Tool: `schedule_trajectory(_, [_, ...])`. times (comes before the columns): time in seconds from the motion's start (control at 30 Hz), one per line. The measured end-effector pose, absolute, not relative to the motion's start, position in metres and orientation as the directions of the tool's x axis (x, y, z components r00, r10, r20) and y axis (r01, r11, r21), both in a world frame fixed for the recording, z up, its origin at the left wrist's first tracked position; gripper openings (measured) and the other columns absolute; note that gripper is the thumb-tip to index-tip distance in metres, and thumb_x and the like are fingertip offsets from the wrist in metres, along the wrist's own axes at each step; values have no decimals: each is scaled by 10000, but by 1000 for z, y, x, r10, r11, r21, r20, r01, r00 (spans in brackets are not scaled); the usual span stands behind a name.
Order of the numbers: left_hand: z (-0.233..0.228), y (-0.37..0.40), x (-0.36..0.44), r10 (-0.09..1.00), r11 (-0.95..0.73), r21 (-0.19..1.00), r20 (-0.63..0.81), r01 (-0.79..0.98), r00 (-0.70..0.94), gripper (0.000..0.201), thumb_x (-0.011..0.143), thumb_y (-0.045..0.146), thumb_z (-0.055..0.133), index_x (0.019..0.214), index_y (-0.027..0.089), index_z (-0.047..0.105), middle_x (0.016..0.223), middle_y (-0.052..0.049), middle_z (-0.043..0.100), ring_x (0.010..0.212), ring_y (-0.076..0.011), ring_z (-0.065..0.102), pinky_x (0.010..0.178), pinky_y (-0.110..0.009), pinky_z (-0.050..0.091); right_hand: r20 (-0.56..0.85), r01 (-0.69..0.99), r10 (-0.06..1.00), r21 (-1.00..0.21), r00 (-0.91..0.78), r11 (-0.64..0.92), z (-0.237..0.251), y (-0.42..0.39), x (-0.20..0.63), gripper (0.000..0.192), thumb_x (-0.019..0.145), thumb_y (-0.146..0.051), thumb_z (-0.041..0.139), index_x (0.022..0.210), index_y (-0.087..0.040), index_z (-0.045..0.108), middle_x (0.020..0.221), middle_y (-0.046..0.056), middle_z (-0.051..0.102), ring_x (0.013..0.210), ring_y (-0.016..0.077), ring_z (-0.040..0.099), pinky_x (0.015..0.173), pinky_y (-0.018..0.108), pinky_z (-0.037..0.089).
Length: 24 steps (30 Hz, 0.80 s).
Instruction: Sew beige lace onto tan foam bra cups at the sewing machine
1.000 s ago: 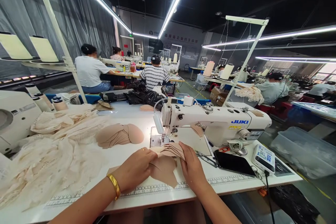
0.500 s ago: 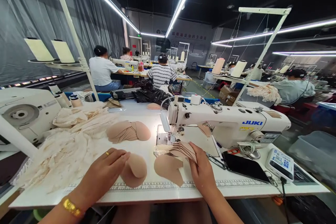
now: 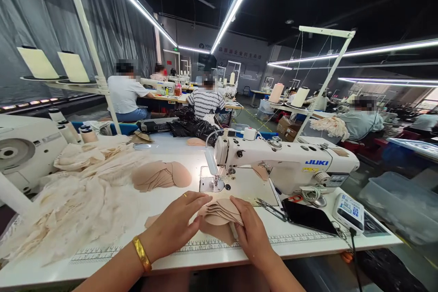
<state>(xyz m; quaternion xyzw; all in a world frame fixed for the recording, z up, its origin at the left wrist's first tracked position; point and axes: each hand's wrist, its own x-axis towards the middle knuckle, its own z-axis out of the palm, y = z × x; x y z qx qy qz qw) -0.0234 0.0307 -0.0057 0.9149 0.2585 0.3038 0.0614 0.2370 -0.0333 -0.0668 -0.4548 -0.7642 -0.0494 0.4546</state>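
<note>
A small stack of beige fabric cup pieces (image 3: pixel 219 212) lies on the white table (image 3: pixel 239 248) just in front of the needle of the white JUKI sewing machine (image 3: pixel 287 162). My left hand (image 3: pixel 178 226), with a ring and a gold bangle, presses on the stack's left edge. My right hand (image 3: pixel 251 232) holds the stack's right edge with fingers over it. Another beige piece (image 3: pixel 217 232) lies under the stack, between my hands. A further pile of beige cups (image 3: pixel 159 175) rests to the left of the needle.
Cream lace fabric (image 3: pixel 75 196) is heaped on the table's left. Scissors (image 3: pixel 268 206), a black phone (image 3: pixel 308 216) and a control box (image 3: pixel 349 211) lie to the right. Thread cones (image 3: pixel 70 66) stand on a rack. Other people sew at tables behind. A clear bin (image 3: pixel 400 203) stands at right.
My left hand came back from the left, where it had set a cup piece aside, onto the stack. The right hand drew the stack from under the needle toward me.
</note>
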Motion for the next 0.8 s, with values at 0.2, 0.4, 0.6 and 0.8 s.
schedule_trajectory(0.2, [-8, 39, -18, 493, -866, 244, 550, 436, 674, 281, 1032, 219, 536, 1294, 252, 631, 1197, -70, 767, 1050, -239, 729, 898, -373, 628, 726, 727, 655, -332, -210, 601, -68, -33, 237, 711, 919, -14, 427, 1588, -251, 386, 1391, 123, 646, 1279, 261, 634, 1062, 484, 592])
schedule_trajectory(0.4, [-14, 40, -4, 441, -882, 128, 563, 454, 698, 250, 1066, 202, 453, 1097, 211, 701, 958, -54, 787, 819, -221, 738, 722, -343, 615, 714, 708, 663, -346, -227, 616, -69, -31, 236, 738, 907, 4, 430, 1594, -258, 373, 1406, 121, 645, 1287, 258, 629, 1081, 484, 582])
schedule_trajectory(0.6, [-25, 49, -6, 522, -829, 197, 607, 524, 598, 267, 1059, 288, 497, 1076, 204, 750, 958, -53, 812, 834, -226, 768, 748, -350, 617, 646, 701, 757, -496, -96, 512, -74, -29, 241, 805, 830, -7, 514, 1583, -234, 341, 1445, 136, 621, 1305, 268, 633, 1091, 471, 575])
schedule_trajectory(0.8, [-32, 56, -12, 567, -795, 212, 595, 569, 570, 329, 1071, 395, 480, 1052, 232, 765, 962, -44, 818, 840, -230, 776, 740, -340, 606, 612, 713, 790, -551, -9, 435, -73, -32, 244, 552, 863, -36, 566, 1382, -214, 505, 1210, 114, 701, 1077, 249, 711, 896, 383, 646])
